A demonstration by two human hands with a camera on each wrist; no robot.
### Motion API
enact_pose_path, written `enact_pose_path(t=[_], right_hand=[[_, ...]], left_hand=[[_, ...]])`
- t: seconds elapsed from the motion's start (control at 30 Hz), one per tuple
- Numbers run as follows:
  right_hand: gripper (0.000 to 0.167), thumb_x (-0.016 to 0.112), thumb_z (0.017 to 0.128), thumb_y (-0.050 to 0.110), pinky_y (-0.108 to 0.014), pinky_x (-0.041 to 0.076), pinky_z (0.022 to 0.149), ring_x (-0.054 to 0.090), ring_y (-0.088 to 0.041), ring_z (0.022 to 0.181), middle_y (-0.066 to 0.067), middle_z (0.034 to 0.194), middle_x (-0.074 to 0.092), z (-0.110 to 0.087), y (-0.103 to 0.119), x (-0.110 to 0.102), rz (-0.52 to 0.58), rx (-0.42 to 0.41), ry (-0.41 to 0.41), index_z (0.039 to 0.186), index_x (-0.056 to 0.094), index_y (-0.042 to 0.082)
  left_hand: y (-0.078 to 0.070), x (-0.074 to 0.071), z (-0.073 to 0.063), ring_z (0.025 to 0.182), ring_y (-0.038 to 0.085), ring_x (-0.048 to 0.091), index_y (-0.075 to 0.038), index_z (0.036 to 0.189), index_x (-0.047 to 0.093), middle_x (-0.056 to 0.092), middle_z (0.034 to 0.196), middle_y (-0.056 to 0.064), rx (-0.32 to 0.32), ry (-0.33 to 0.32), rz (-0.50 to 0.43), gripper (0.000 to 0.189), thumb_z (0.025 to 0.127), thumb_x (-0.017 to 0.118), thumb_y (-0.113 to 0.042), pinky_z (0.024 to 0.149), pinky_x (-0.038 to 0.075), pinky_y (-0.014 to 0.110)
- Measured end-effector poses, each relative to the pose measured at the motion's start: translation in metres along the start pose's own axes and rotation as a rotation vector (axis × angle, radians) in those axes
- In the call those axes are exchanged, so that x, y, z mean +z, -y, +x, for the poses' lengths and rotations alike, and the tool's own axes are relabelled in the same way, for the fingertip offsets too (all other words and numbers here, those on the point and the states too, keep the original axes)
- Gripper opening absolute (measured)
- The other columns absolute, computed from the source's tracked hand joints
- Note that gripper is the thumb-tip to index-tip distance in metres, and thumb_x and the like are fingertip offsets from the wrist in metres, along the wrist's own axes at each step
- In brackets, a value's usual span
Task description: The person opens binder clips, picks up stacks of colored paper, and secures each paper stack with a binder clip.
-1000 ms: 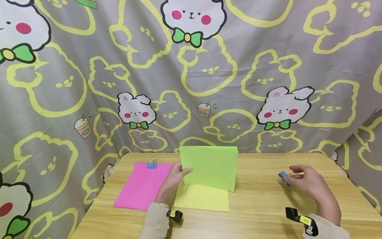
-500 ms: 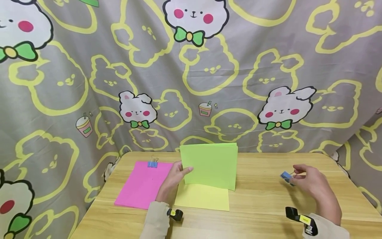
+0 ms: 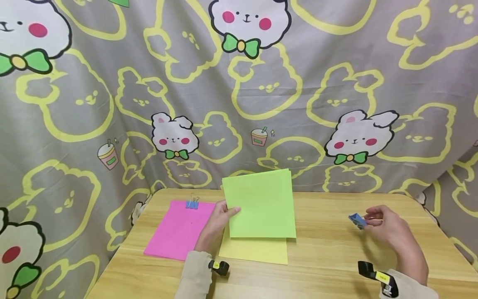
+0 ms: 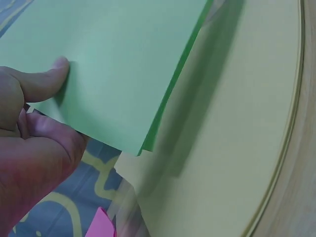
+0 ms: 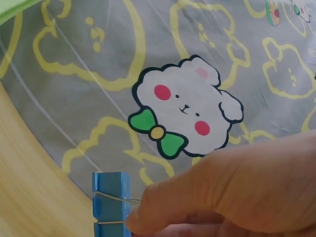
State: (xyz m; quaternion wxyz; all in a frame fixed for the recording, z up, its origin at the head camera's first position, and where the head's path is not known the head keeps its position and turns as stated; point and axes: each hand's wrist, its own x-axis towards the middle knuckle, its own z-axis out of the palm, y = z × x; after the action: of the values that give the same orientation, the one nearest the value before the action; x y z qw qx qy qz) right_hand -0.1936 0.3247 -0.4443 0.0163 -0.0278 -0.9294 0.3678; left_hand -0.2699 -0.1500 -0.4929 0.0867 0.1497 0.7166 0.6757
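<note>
Several green paper sheets stand raised and tilted above the table, pinched at their left edge by my left hand. In the left wrist view the thumb lies over the front of the green sheets. Below them a stack of yellow paper lies flat, partly covered. Off to the right my right hand pinches a blue binder clip by its wire handles. The right wrist view shows the binder clip's blue body beyond the thumb; part of its handles is hidden by the fingers.
A pink paper stack with another blue binder clip on its far edge lies left of the yellow paper. The wooden table ends at a grey patterned curtain.
The green sheets have tilted and risen, their right top corner going up. My right hand stays at about the same place, and the binder clip in it has turned slightly.
</note>
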Motion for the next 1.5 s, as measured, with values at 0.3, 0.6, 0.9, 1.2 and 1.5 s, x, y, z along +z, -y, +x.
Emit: enact_pose_path(t=[0.3, 0.6, 0.9, 1.2, 1.5], right_hand=[[0.059, 0.074, 0.093, 0.021, -0.06, 0.047, 0.087, 0.067, -0.045, 0.105, -0.032, 0.121, 0.065, -0.003, -0.002, -0.001, -0.003, 0.008, 0.009, 0.132, 0.047, -0.014], [0.065, 0.072, 0.097, 0.034, -0.046, 0.049, 0.083, 0.065, -0.044, 0.107, -0.028, 0.117, 0.068, -0.003, -0.003, 0.003, 0.013, -0.007, 0.046, 0.133, 0.047, -0.014], [0.066, 0.07, 0.098, 0.037, -0.055, 0.049, 0.085, 0.061, -0.047, 0.109, -0.031, 0.117, 0.065, -0.001, -0.002, 0.004, 0.025, 0.03, 0.07, 0.132, 0.046, -0.014], [0.066, 0.071, 0.097, 0.037, -0.054, 0.05, 0.084, 0.061, -0.047, 0.108, -0.03, 0.117, 0.065, 0.0, -0.003, 0.005, 0.023, 0.017, 0.077, 0.132, 0.047, -0.013], [0.071, 0.073, 0.097, 0.037, -0.034, 0.051, 0.085, 0.068, -0.031, 0.108, -0.027, 0.124, 0.067, 0.0, -0.001, 0.014, 0.094, -0.057, 0.07, 0.14, 0.045, -0.013]], left_hand=[[-0.006, -0.001, -0.003, 0.087, 0.023, 0.074, 0.006, 0.135, 0.057, 0.073, 0.109, 0.019, -0.051, -0.02, -0.017, 0.032, 0.106, 0.054, -0.005, 0.079, 0.062, 0.041], [-0.001, -0.004, -0.001, 0.092, 0.025, 0.072, 0.002, 0.135, 0.057, 0.071, 0.113, 0.017, -0.094, -0.008, -0.055, 0.032, 0.105, 0.056, -0.01, 0.083, 0.061, 0.041], [0.0, -0.002, -0.005, 0.097, 0.024, 0.067, 0.003, 0.14, 0.053, 0.066, 0.121, 0.017, -0.151, 0.025, -0.033, 0.037, 0.104, 0.055, -0.006, 0.084, 0.06, 0.041], [0.005, -0.002, -0.004, 0.107, 0.025, 0.061, 0.002, 0.134, 0.058, 0.066, 0.12, 0.013, -0.12, -0.026, 0.006, 0.032, 0.103, 0.058, -0.006, 0.093, 0.053, 0.039], [0.009, -0.004, -0.001, 0.118, 0.029, 0.058, -0.002, 0.136, 0.059, 0.066, 0.126, 0.012, -0.11, -0.061, -0.027, 0.035, 0.102, 0.059, -0.007, 0.11, 0.039, 0.057]])
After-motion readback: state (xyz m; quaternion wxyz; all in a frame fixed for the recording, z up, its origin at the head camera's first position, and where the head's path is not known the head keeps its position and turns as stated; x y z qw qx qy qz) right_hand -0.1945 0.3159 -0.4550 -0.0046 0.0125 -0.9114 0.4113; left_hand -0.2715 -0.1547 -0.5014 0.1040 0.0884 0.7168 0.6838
